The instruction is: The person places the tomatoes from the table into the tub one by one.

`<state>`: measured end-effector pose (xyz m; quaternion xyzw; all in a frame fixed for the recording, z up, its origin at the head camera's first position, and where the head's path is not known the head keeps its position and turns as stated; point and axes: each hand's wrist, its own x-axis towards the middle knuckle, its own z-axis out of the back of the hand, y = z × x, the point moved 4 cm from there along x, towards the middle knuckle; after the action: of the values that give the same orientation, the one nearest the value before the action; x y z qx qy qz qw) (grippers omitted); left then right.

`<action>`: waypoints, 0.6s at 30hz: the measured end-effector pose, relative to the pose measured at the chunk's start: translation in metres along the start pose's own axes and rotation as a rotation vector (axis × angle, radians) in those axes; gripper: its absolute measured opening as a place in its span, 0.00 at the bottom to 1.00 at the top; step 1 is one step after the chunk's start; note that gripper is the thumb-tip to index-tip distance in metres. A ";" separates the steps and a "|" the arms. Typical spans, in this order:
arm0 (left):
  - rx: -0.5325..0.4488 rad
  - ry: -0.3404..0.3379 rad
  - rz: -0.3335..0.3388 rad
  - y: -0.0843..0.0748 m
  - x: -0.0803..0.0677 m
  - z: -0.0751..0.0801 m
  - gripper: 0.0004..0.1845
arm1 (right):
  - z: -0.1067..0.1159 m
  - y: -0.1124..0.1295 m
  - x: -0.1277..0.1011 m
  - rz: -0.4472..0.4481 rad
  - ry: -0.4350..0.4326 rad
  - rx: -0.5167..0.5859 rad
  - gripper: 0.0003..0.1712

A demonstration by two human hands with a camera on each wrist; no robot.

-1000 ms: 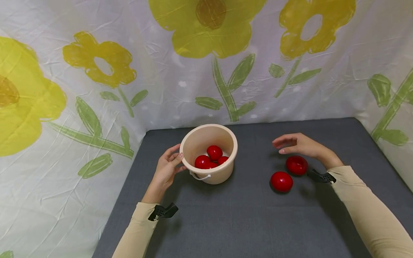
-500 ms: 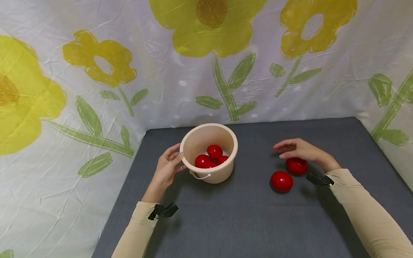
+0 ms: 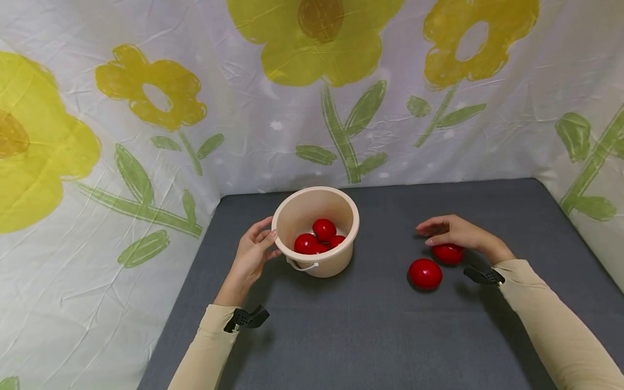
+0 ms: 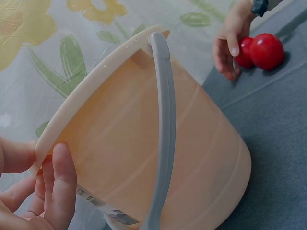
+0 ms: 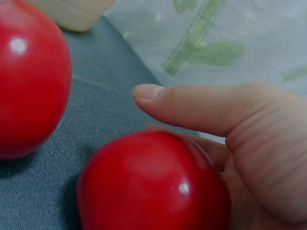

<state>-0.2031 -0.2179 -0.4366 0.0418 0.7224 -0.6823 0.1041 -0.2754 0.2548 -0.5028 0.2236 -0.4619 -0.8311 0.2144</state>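
Observation:
My left hand (image 3: 249, 259) pinches the left rim of a cream-coloured plastic bucket (image 3: 336, 264) between thumb and fingers. Several glossy red apple-like fruits (image 3: 324, 231) lie inside it. The bucket stands a little tilted, and its pale handle (image 4: 165, 120) hangs down the side. My right hand (image 3: 455, 232) hovers at the farther of two loose red fruits (image 3: 448, 255), covering its upper part. Seen from the right wrist, the thumb (image 5: 192, 105) reaches straight above that fruit, clear of it, while the fingers lie behind it, partly hidden. The nearer red fruit (image 3: 425, 274) sits beside it.
A dark grey cloth (image 3: 341, 336) covers the table. White fabric printed with yellow flowers (image 3: 156, 86) hangs along the back and both sides. Each wrist wears a black strap mount (image 3: 246, 318).
My right hand has come down and slightly towards me, onto the farther red fruit, hiding more of it. The left hand and the bucket have stayed in place.

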 end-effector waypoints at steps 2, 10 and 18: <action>0.002 0.000 0.000 0.000 0.000 0.000 0.26 | 0.001 -0.001 -0.002 0.001 0.001 -0.003 0.30; -0.001 -0.004 0.000 0.002 0.000 0.000 0.26 | 0.005 -0.002 -0.014 -0.012 -0.017 -0.036 0.29; 0.000 -0.006 -0.004 0.001 0.000 0.000 0.26 | 0.010 -0.006 -0.025 -0.038 0.006 -0.090 0.29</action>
<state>-0.2031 -0.2182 -0.4378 0.0381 0.7223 -0.6825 0.1050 -0.2614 0.2784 -0.4989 0.2250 -0.4191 -0.8542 0.2097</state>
